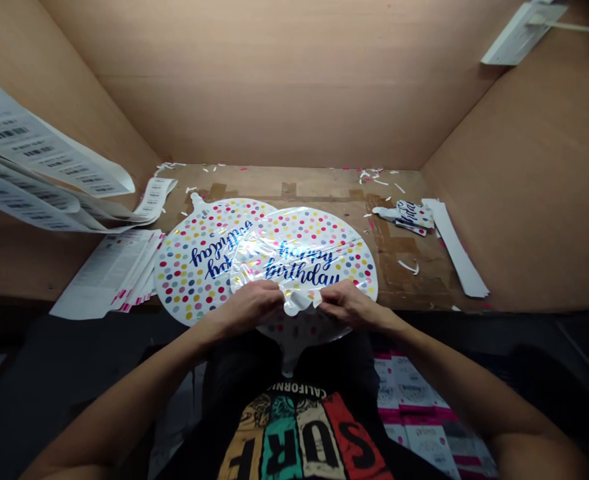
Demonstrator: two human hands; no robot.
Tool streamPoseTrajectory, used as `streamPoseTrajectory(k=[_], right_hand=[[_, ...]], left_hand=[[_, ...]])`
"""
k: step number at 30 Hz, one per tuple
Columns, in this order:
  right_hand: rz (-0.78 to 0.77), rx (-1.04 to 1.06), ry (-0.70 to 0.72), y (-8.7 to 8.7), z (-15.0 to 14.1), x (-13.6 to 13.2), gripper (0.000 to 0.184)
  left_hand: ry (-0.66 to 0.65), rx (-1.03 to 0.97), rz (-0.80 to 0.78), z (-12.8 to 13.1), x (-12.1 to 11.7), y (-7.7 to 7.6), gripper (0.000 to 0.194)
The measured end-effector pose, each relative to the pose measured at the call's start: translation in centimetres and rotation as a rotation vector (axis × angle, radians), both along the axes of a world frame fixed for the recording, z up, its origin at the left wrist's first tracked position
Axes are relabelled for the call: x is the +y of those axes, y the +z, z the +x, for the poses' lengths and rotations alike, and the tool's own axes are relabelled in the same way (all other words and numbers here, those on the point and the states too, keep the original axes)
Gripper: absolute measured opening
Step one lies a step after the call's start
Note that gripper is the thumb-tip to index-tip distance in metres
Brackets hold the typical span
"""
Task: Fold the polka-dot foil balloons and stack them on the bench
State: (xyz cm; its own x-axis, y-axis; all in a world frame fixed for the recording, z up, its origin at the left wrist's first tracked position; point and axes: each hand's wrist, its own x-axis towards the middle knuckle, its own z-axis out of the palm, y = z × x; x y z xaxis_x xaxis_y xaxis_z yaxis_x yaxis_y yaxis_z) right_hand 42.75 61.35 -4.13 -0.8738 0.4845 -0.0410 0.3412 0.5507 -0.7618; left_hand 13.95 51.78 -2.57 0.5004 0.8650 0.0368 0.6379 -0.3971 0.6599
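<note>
A flat round foil balloon [304,257], white with coloured dots and blue "happy birthday" script, lies at the near edge of the wooden bench [324,183]. My left hand [252,305] and my right hand [347,303] both pinch its near edge, which is folded up between them. Its valve tail hangs down toward my shirt. A second matching balloon [199,260] lies flat beneath it, to the left.
Strips of barcode labels [39,160] hang along the left wall above a stack of printed sheets [112,270]. A folded balloon [409,217] and a white paper strip [457,247] lie at right. Packaged cards [417,413] sit beside my lap. Plywood walls enclose the bench.
</note>
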Motion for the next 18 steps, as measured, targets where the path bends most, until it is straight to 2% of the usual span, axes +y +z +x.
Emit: streamPoseTrajectory(k=[4,8,10,12,14,16,17,18], right_hand=[[-0.289,0.021,0.013,0.7,-0.4,0.8,0.044],[-0.413,0.086,-0.039,0.9,-0.5,1.3,0.040],[-0.495,0.049,-0.035,0.4,-0.6,2.6,0.045],[-0.539,0.026,-0.037,-0.1,-0.5,5.2,0.051],[-0.483,0.088,-0.187,-0.3,-0.2,8.9,0.056],[-0.373,0.182,-0.425,0.0,0.0,12.3,0.058],[-0.335,0.211,-0.502,0.4,0.0,13.5,0.058],[-0.321,0.219,-0.513,0.8,-0.1,14.2,0.056]], left_hand=[[0.107,0.046,0.076,-0.3,-0.3,-1.9,0.026],[0.192,-0.007,0.197,-0.6,-1.5,-3.0,0.028],[0.198,-0.049,0.313,-0.5,-2.5,-3.3,0.029],[0.162,-0.050,0.410,-0.5,-3.5,-3.6,0.027],[0.085,0.004,0.418,-0.4,-4.3,-3.9,0.026],[-0.018,0.064,0.326,-0.5,-4.9,-3.8,0.027],[-0.070,0.073,0.263,-0.6,-5.0,-3.5,0.024],[-0.094,0.057,0.213,-0.7,-4.9,-3.0,0.020]])
